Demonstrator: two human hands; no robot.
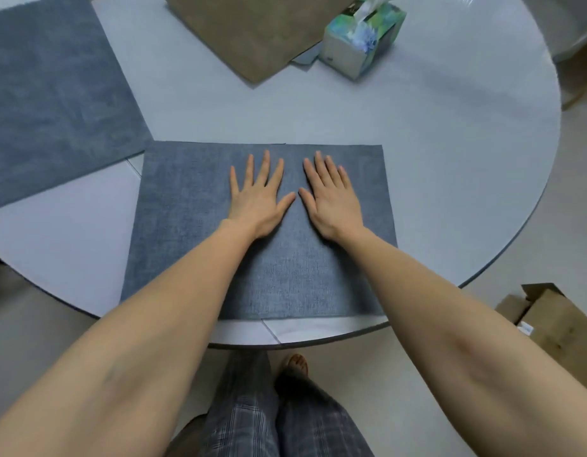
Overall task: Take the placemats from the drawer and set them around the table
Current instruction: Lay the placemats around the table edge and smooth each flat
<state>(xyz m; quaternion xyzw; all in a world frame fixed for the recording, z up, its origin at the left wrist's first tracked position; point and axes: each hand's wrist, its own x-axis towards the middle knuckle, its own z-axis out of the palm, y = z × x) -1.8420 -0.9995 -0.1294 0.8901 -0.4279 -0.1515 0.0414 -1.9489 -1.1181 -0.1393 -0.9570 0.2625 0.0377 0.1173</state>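
A blue-grey placemat (186, 225) lies flat at the near edge of the round grey table (450, 159), right in front of me. My left hand (257, 199) and my right hand (331, 199) rest palm down on its middle, side by side, fingers spread, thumbs nearly touching. A second blue-grey placemat (54, 94) lies on the table at the far left, its corner close to the near mat. A tan placemat (252, 31) lies at the far side of the table, partly cut off by the frame's top.
A tissue box (361, 41) with a floral print stands at the far right, beside the tan mat. Open cardboard boxes (555, 321) sit on the floor at the right. My legs and a bare foot (297, 364) show below the table edge.
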